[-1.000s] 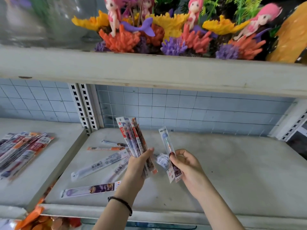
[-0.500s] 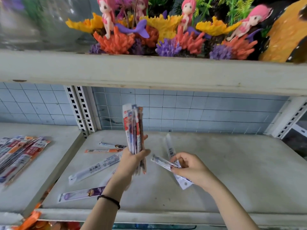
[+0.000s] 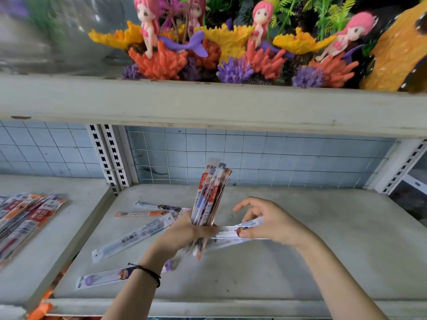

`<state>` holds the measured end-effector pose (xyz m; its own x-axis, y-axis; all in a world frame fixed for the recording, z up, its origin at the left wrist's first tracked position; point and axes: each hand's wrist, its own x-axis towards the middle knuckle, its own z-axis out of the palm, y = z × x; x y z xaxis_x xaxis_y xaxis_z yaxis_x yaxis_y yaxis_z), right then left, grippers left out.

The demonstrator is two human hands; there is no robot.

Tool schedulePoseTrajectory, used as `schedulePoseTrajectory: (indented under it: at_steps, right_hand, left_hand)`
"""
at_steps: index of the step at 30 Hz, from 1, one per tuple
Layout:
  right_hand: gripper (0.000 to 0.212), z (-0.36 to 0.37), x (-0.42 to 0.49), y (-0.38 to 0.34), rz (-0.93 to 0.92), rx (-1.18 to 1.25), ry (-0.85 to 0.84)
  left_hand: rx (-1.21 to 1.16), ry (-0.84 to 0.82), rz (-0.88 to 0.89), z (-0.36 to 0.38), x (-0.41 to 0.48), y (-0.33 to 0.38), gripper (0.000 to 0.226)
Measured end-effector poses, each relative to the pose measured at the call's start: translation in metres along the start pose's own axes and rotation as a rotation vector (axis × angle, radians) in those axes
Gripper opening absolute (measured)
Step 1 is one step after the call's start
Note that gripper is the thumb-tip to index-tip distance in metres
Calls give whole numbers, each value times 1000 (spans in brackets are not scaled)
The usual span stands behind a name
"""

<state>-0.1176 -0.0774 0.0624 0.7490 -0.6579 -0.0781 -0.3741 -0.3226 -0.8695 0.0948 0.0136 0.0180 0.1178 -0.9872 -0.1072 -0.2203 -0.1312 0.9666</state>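
Packet bundle [image 3: 209,197] upright in left grip [image 3: 184,234].

The bundle of packets [image 3: 209,199] in the left hand [image 3: 182,236] is red, white, orange and blue, with white lettering on red bands. The single packet [image 3: 251,224] pinched by the right hand [image 3: 270,220] is white and clear; a dark red spot at the thumb may be print or nail polish. A black bracelet [image 3: 150,273] circles the left wrist. Left of the left hand lie a white packet [image 3: 134,239] with a black barcode, an orange packet [image 3: 143,213] beyond it, and a purple-and-white packet [image 3: 104,278] nearer. Behind the hands, pale blue tiles [image 3: 277,158] form a grid. Above the hands, figurines [image 3: 262,17] have pink hair, amid orange, purple and yellow coral [image 3: 159,63].
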Motion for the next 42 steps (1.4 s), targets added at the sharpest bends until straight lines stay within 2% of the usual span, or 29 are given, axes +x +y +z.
schedulePoseTrajectory:
  at_steps: [3, 5, 8, 10, 12, 15, 19, 21, 23, 26, 29, 33, 37, 39, 42]
  right_hand:
    - [46, 2, 3, 1, 16, -47, 59]
    - [47, 3, 5, 2, 13, -40, 168]
    - [29, 8, 10, 3, -1, 232, 415]
    - [21, 13, 12, 2, -14, 442, 515]
    - [19, 19, 14, 1, 6, 501, 500]
    - [10, 35, 17, 0, 37, 437, 422]
    - [14, 48, 24, 2, 41, 414, 539]
    - [11, 46, 25, 3, 39, 419, 562]
    - [9, 41, 23, 2, 28, 423, 523]
    - [25, 32, 19, 0, 21, 378, 389]
    - [26, 29, 15, -4, 32, 362, 277]
    - [26, 34, 14, -10, -23, 400, 288]
    - [31, 35, 11, -11, -39, 445, 324]
    - [31, 36, 10, -11, -33, 400, 337]
    - [41, 37, 11, -10, -38, 413, 361]
  left_hand:
    - [-5, -9, -12, 5, -2, -1, 38]
    - [-3, 74, -16, 9, -3, -2, 32]
    - [-165, 251, -50, 14, -4, -2, 16]
    - [-302, 335, -86, 18, -4, 0, 17]
    - [-374, 391, -94, 22, -2, 1, 17]
    - [-403, 416, -72, 32, 0, 4, 16]
    - [-391, 323, -93, 40, -2, 6, 17]
    - [-448, 263, -119, 38, -4, 4, 26]
    - [-556, 177, -105, 33, -8, 2, 26]
    - [-684, 19, -35, 26, -12, 0, 21]
    - [-580, -27, -27, 26, -16, 3, 25]
    - [-481, -122, 16, 36, -14, 5, 42]
    - [-510, -122, 43, 43, -14, 5, 30]
    - [-512, -132, 25, 47, -16, 5, 33]
    - [-457, -50, -8, 54, -14, 4, 35]
